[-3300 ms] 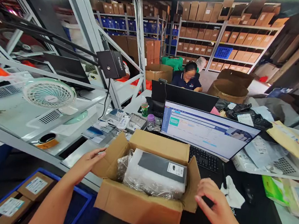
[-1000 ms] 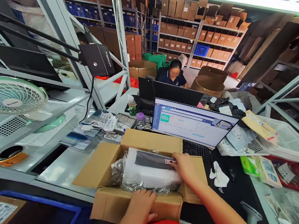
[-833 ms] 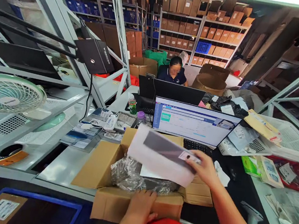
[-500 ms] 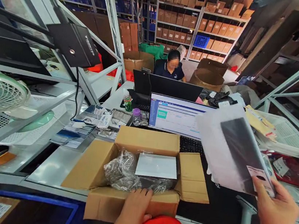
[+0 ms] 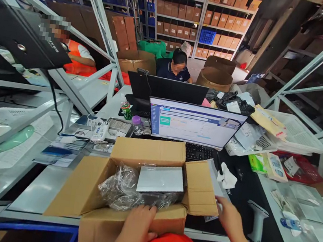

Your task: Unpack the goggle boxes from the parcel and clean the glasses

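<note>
An open cardboard box (image 5: 87, 184) stands on the desk in front of me with its flaps spread. Inside lie crumpled clear plastic wrap (image 5: 118, 187) and a flat white-topped box (image 5: 161, 178). My left hand (image 5: 136, 225) rests over the near wall of the cardboard box, fingers curled on its edge. To the right of the box, my right hand (image 5: 227, 219) grips a flat packet in a clear sleeve (image 5: 213, 181). The packet lies low on the black mat and is mostly hidden under the box's right flap.
A lit monitor (image 5: 197, 123) and keyboard (image 5: 199, 153) stand just behind the box. A grey barcode scanner (image 5: 256, 225) and a white cloth (image 5: 227, 179) lie on the black mat at right. Two people (image 5: 174, 65) (image 5: 75, 54) sit beyond. Papers and trays crowd both sides.
My right hand lifted the flat packet out of the box, swung it up to the right, then brought it down beside the right flap. My left hand stayed on the near wall.
</note>
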The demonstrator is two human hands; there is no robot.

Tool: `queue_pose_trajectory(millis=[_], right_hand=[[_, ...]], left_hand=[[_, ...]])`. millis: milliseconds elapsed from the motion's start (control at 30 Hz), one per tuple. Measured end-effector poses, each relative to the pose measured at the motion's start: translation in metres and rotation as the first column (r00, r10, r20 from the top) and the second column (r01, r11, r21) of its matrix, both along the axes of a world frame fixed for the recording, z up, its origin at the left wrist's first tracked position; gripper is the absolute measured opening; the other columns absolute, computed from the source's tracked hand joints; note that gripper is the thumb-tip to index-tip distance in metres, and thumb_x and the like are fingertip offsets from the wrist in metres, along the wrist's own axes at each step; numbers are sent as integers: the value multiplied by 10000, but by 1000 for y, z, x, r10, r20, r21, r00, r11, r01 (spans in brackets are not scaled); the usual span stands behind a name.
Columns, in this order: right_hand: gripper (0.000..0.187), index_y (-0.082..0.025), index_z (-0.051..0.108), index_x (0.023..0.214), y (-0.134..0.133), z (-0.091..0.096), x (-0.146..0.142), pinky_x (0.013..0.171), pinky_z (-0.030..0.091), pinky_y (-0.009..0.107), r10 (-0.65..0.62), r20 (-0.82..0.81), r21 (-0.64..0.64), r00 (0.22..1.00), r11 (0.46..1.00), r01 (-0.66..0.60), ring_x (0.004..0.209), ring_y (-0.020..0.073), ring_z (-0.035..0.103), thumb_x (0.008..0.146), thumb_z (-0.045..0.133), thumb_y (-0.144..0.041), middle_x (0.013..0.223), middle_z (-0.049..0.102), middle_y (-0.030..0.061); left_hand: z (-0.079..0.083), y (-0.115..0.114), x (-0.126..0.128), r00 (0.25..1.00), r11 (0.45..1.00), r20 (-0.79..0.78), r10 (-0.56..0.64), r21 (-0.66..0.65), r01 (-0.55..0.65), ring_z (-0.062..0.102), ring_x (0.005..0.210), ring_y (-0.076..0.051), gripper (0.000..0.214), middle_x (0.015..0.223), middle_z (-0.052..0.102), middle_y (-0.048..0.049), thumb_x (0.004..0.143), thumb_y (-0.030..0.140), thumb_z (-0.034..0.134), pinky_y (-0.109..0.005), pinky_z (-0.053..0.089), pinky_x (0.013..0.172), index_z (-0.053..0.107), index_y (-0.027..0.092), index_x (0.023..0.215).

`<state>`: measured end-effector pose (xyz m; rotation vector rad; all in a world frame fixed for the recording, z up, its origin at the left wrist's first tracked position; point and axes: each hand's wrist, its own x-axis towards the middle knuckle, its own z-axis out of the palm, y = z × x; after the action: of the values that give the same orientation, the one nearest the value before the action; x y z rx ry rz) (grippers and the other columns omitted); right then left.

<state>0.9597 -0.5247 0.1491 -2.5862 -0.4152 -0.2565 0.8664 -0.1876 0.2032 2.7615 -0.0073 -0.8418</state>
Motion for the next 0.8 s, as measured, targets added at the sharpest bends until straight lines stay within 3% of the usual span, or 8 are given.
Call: queue_pose_trajectory(millis=[100, 167, 200, 267, 367, 467, 667, 800], right_hand=[[277, -222, 698, 1131, 19, 53, 18, 796, 608, 390, 29, 35, 63, 999, 998, -31, 946, 274, 740, 994, 466, -289, 1081, 756, 110], [274, -204, 670, 1172, 55, 87, 29, 885, 581, 367, 280, 11, 83, 960, 956, -280, 1031, 241, 704, 1011, 460, -275, 1125, 731, 110], [288, -200, 650, 1215, 79, 98, 34, 915, 566, 342, 454, -66, 31, 889, 891, -453, 1059, 218, 688, 1021, 444, -256, 1144, 719, 109], [370, -204, 550, 1370, 131, 108, 41, 986, 523, 292, 685, -266, -175, 679, 658, -732, 1163, 183, 633, 1007, 509, -257, 1297, 649, 108], [730, -168, 527, 1410, 196, 94, 49, 1047, 483, 391, 716, -358, -295, 600, 523, -800, 1260, 298, 558, 762, 834, -302, 1417, 556, 168], [1054, -88, 471, 1447, 231, 73, 56, 1031, 449, 523, 660, -369, -410, 655, 517, -752, 1228, 416, 525, 536, 966, -275, 1361, 543, 268], [1052, -84, 487, 1413, 255, 68, 68, 1000, 448, 501, 576, -359, -464, 735, 573, -676, 1136, 389, 559, 630, 814, -707, 1233, 596, 236], [1100, -78, 479, 1425, 259, 66, 65, 999, 437, 511, 556, -383, -448, 738, 586, -675, 1132, 403, 566, 526, 947, -506, 1244, 594, 252]], left_hand=[[3, 3, 4, 1000, 1000, 3, 2, 3, -2, 682, 1021, -356, 502, 1060, 751, -155, 686, 456, 811, -435, 527, 890, 715, 154, 1076], [4, 3, 5, 1000, 1000, 5, -6, 7, 6, 695, 989, -358, 496, 1030, 758, -167, 708, 513, 773, -430, 540, 868, 734, 146, 1039], [5, 3, 6, 1000, 1000, 6, -14, 8, 14, 696, 985, -361, 496, 1023, 758, -176, 723, 536, 751, -430, 544, 865, 741, 139, 1021], [8, 0, 7, 999, 999, 13, -35, 10, 35, 687, 1007, -371, 536, 1039, 749, -197, 759, 583, 699, -441, 545, 878, 745, 120, 1025], [14, 0, 8, 998, 999, 38, -42, 32, 41, 666, 1039, -399, 632, 1085, 723, -233, 784, 646, 642, -490, 542, 883, 724, 97, 1088], [19, 14, 8, 997, 998, 82, -9, 66, 3, 664, 1045, -402, 639, 1106, 709, -240, 840, 654, 575, -503, 533, 883, 699, 90, 1114], [20, 81, -4, 968, 963, 169, 186, 164, -213, 711, 956, -343, 536, 996, 748, -169, 987, 574, 380, -439, 539, 818, 691, 138, 1023], [21, 105, -5, 933, 899, 217, 288, 274, -342, 702, 937, -394, 562, 947, 725, -231, 972, 565, 430, -469, 548, 778, 704, 74, 961]])
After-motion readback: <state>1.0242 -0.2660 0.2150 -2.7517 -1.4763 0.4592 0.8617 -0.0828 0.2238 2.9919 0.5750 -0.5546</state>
